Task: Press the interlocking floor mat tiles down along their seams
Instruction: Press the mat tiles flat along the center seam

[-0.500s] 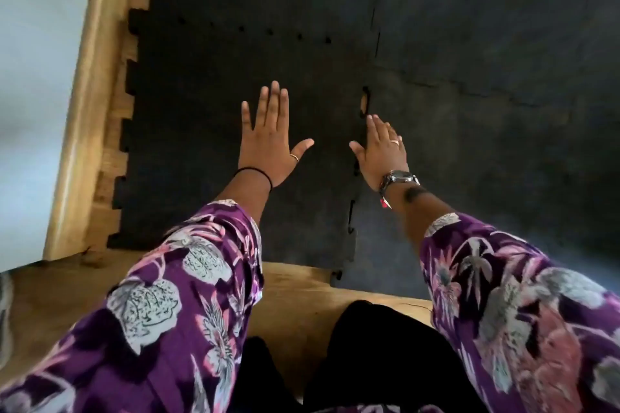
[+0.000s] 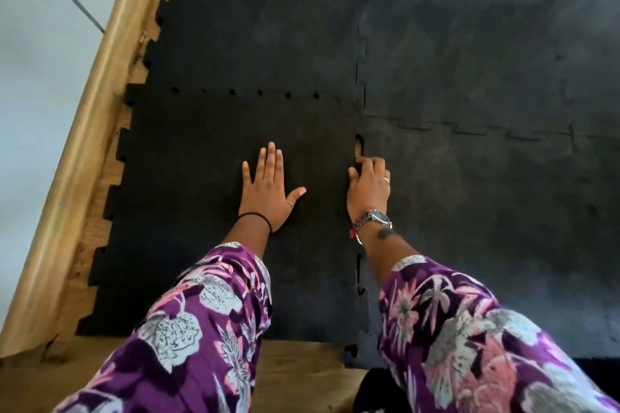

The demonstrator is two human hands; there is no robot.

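Note:
Black interlocking floor mat tiles cover the wooden floor. My left hand (image 2: 268,189) lies flat, fingers spread, on the near left tile (image 2: 208,245). My right hand (image 2: 369,186) rests with its fingers curled over the vertical seam (image 2: 359,265) between that tile and the near right tile (image 2: 486,228). Just beyond its fingertips a small gap (image 2: 359,145) in the seam shows the floor beneath. A horizontal seam (image 2: 245,92) with small holes runs across farther away. Neither hand holds anything.
A wooden skirting board (image 2: 90,131) and white wall (image 2: 37,54) run along the left. Bare wooden floor (image 2: 295,365) shows at the near edge of the mats. More tiles (image 2: 469,27) extend ahead and right. My patterned purple sleeves fill the foreground.
My right hand's fingers have curled down onto the vertical seam near the gap, from spread flat. The view has shifted closer; the left hand stays flat on its tile.

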